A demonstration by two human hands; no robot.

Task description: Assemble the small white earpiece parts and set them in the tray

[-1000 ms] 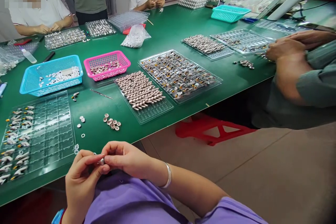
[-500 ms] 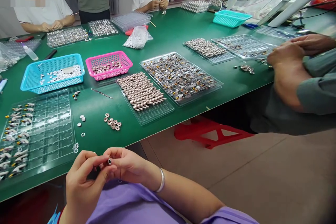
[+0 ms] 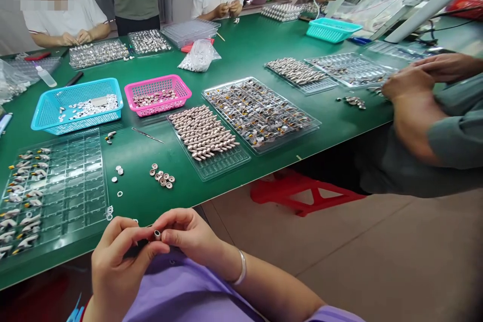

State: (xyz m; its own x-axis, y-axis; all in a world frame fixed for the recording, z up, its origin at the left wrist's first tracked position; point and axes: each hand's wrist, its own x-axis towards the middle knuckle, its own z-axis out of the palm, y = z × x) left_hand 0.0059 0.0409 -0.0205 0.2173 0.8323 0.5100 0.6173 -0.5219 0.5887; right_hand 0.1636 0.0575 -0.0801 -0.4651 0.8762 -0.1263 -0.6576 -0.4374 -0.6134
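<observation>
Both my hands meet just below the near edge of the green table (image 3: pixel 241 60), over my purple lap. My left hand (image 3: pixel 115 261) and my right hand (image 3: pixel 188 236) pinch one small metal ring-shaped part (image 3: pixel 157 235) between their fingertips. My right wrist wears a silver bangle (image 3: pixel 241 266). On the table just above lie a small cluster of loose rings (image 3: pixel 162 176) and a few washers (image 3: pixel 117 173). A clear compartment tray (image 3: pixel 56 191) to the left holds finished pieces in its left columns.
A blue basket (image 3: pixel 77 104) and a pink basket (image 3: pixel 158 94) hold small parts. Clear trays of copper pieces (image 3: pixel 204 133) and mixed parts (image 3: pixel 260 110) lie centre. Tweezers (image 3: pixel 147 135) rest nearby. A co-worker's hands (image 3: pixel 411 85) work at right; others sit at the far side. A red stool (image 3: pixel 302 193) stands below.
My hands have turned the small part so its open end faces up, and they shifted slightly. The view drifted a little.
</observation>
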